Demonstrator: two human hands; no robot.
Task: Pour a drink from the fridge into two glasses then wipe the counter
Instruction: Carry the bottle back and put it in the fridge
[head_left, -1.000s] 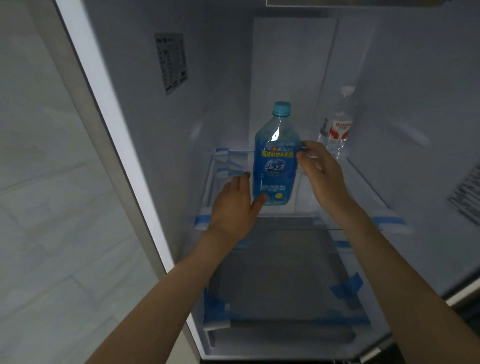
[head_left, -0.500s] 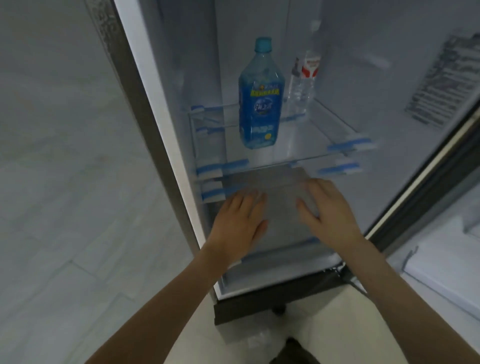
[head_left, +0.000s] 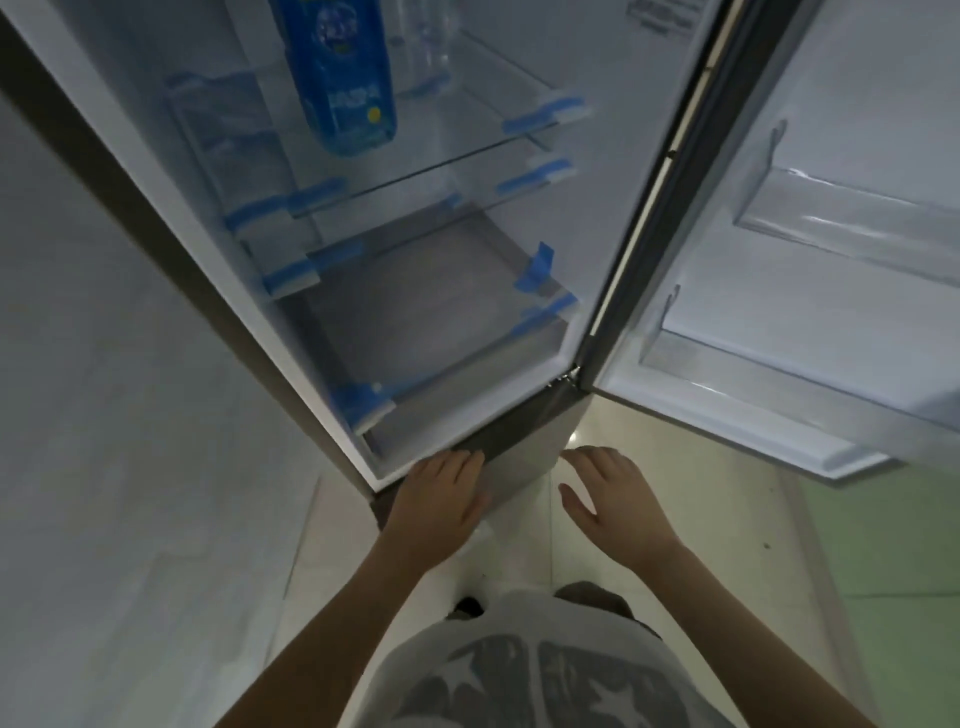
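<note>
The fridge (head_left: 156, 218) stands open in front of me, its white inner wall filling the upper left of my view and its dark bottom edge down near my hands. Its door (head_left: 831, 260) is swung wide to my right, with clear bins (head_left: 852, 223) moulded along the inside. A white sticker (head_left: 660, 13) with small dark print sits at the top of the inner right wall, too blurred for me to read.

Inside, a glass shelf (head_left: 457, 150) carries the blue drink bottle (head_left: 343, 78), which stands upright near the shelf's left side. Its blue label shows white lettering and a small yellow dot low down, but the writing is smeared and I cannot make it out. Just behind it to the right is a clear bottle (head_left: 426, 47), only faintly visible. Strips of blue tape (head_left: 537, 267) hold the shelf ends and the lower tray corners.

My left hand (head_left: 441, 501) is held flat and loose, fingers straight, the tips at the fridge's bottom front edge. My right hand (head_left: 610, 499) is spread and empty above the pale floor tiles (head_left: 701, 519), well apart from the bottle.
</note>
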